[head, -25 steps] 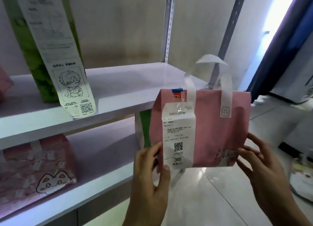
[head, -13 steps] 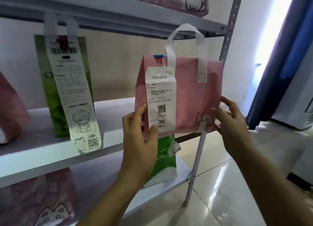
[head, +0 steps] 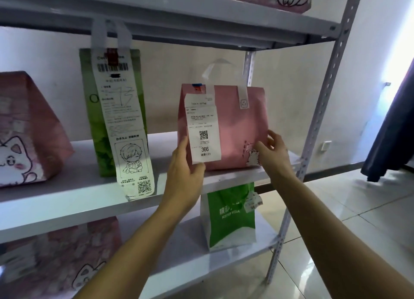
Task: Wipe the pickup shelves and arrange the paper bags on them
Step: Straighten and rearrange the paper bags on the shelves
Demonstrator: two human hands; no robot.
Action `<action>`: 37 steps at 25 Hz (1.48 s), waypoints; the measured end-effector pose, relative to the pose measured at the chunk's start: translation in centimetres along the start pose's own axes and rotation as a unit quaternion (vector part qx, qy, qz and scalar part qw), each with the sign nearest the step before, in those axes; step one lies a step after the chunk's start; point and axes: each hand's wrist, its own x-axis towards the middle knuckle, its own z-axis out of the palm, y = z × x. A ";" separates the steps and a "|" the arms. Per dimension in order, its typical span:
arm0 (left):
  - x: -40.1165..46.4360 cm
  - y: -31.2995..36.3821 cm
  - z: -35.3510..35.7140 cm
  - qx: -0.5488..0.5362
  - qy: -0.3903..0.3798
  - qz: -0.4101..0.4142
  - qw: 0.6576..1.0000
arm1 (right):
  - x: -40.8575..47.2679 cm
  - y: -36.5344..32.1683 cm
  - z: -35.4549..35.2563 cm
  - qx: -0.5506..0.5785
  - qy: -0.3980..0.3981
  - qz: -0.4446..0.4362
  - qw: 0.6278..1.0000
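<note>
Pink paper bag with white handles and a long white receipt: upright on the middle white shelf board, near its right end, base close to the front edge. Left hand gripping the lower left corner, thumb over the receipt (number 366). Right hand at the lower right corner, fingers half spread, touching the side. Open board between this bag and the tall green paper bag at left. Grey perforated steel post just right.
</note>
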 end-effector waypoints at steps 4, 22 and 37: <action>1.6 -0.3 0.7 0.017 -0.018 -0.021 0.999 | 2.1 1.3 1.3 -0.112 -0.008 -0.004 0.994; -5.6 -3.8 -0.4 0.074 -0.018 0.078 0.994 | -2.7 9.9 0.6 -0.032 0.155 -0.083 0.984; -10.2 -18.8 6.1 0.043 -0.138 -0.098 0.985 | -4.0 30.5 2.7 -0.159 0.099 0.169 0.968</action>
